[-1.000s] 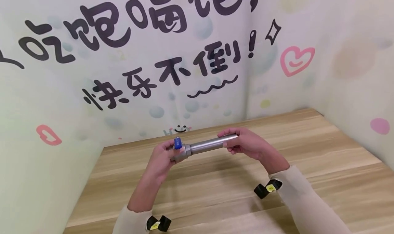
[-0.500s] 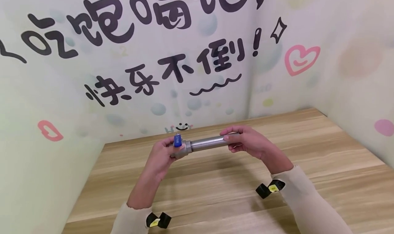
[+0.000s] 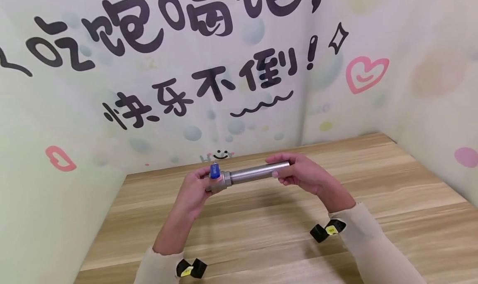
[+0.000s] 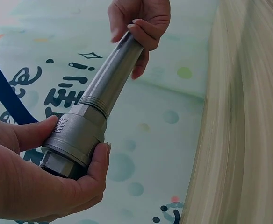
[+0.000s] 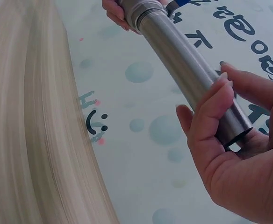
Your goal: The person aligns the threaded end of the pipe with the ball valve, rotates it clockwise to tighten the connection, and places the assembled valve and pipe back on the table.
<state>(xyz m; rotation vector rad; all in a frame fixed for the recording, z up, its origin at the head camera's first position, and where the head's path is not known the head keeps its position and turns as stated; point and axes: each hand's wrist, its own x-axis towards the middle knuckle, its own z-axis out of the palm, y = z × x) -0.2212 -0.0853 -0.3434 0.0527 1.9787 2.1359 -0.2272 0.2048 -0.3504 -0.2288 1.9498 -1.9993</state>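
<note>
My left hand (image 3: 194, 192) grips a metal ball valve (image 4: 73, 133), thumb on one side and fingers round the other. The valve's blue lever handle (image 3: 215, 171) sticks up beside that hand. From the valve's hex end runs a straight steel pipe (image 3: 248, 174); a few threads show at the joint in the left wrist view. My right hand (image 3: 302, 173) holds the pipe near its free end, with curled fingers and thumb about it. That end's dark opening shows in the right wrist view. Both parts are held in the air above the table, slightly tilted, right end higher.
A wood-grain table (image 3: 239, 242) lies below the hands. White printed cloth walls (image 3: 168, 139) with black writing stand behind it and at both sides. Each sleeve carries a small black camera device (image 3: 324, 231) at the wrist.
My right thumb moved up the pipe, then back down, as the right fingers shifted round it. The left hand keeps its grip on the valve. The head view shifted slightly.
</note>
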